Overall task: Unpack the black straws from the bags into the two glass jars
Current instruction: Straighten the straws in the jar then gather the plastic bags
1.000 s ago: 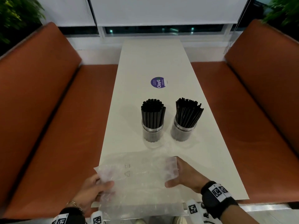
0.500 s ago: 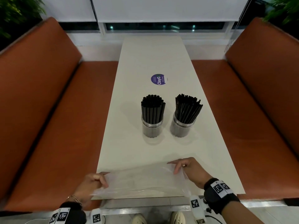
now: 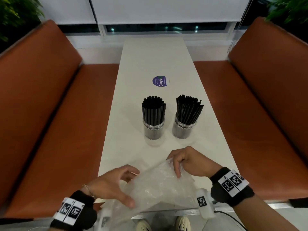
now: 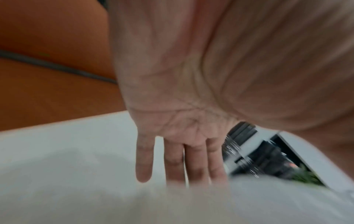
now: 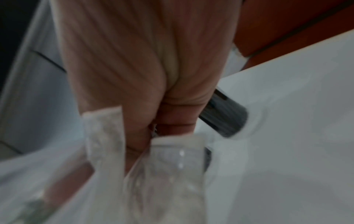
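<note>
Purple round sticker on the tabletop reads "ClayG". Black straws stand upright in both glass jars, right bunch fanning out. Right hand pinches the empty clear bag at the near edge; left hand touches it, fingers loose.

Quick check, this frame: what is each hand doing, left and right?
Left hand: open, fingers straight, touching the clear plastic bag.
Right hand: fingers curled, gripping the bag's far edge.
</note>
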A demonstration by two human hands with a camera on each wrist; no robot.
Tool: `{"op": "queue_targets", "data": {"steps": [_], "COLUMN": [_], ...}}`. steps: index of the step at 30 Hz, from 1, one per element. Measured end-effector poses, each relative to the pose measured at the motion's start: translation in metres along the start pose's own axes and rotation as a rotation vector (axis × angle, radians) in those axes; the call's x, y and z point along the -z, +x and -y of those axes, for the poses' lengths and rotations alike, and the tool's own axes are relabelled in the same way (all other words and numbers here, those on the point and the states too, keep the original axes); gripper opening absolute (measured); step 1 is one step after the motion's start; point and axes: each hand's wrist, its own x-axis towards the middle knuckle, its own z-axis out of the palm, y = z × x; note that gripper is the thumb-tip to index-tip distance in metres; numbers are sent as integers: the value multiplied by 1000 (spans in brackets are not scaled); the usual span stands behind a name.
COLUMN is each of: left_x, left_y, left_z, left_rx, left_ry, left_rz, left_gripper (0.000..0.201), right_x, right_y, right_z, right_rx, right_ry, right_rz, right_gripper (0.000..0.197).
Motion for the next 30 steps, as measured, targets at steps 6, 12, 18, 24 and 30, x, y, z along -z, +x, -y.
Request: {"op": "queue_targets", "data": {"steps": [6, 12, 18, 24, 30], "left_x": [-38, -64, -82, -101, -114], "left_y": [18, 26, 28, 40, 36], "left_z": [-19, -28, -58, -85, -130], "left_rx": [-79, -102, -196, -411, -536], "left_ry": [-155, -275, -424, -145, -293], "left_rz": [-108, -273, -137, -324, -269], "left_gripper": [36, 32, 42, 42, 71], "right_x": [33, 36, -34, -27, 4], "right_y": [-7, -52, -79, -96, -103], "right_z": [22, 53, 28, -11, 6], "right_rx": [24, 165, 125, 156, -125], "right_ry": [-315, -754, -1065, -461, 343], "right_rz": [-32, -212, 122, -393, -240], "right_gripper": [56, 71, 132, 62, 37]}}
